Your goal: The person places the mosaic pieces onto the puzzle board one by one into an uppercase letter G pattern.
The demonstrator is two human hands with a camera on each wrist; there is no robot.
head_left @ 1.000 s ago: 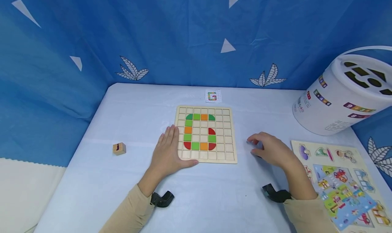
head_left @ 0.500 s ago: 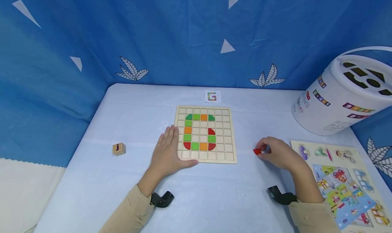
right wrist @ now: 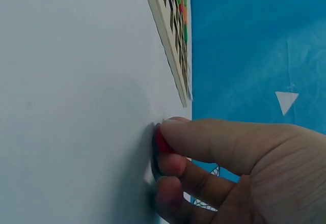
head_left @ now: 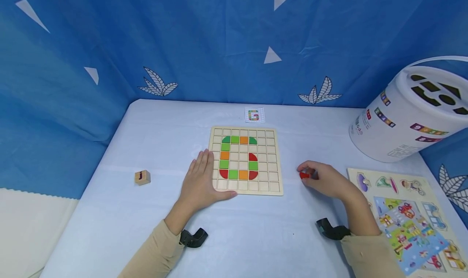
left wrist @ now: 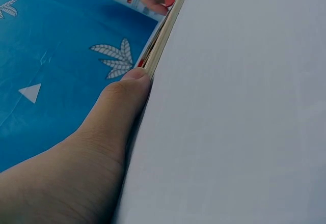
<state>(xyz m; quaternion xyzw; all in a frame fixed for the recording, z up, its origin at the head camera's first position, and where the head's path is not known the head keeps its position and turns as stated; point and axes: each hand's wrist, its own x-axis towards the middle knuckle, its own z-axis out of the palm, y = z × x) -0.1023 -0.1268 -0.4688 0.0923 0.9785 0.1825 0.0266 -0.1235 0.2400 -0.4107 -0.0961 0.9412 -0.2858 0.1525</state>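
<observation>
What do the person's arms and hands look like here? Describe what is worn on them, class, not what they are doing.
Both hands are bare: no gloves or rings can be seen on the left hand or the right hand. Each arm wears a long beige sleeve reaching the wrist. A small black device, a wrist camera, sits at each cuff, the other one on the right.

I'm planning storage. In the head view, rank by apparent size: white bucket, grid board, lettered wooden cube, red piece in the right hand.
1. white bucket, though cut off by the frame
2. grid board
3. lettered wooden cube
4. red piece, partly hidden by fingers
</observation>
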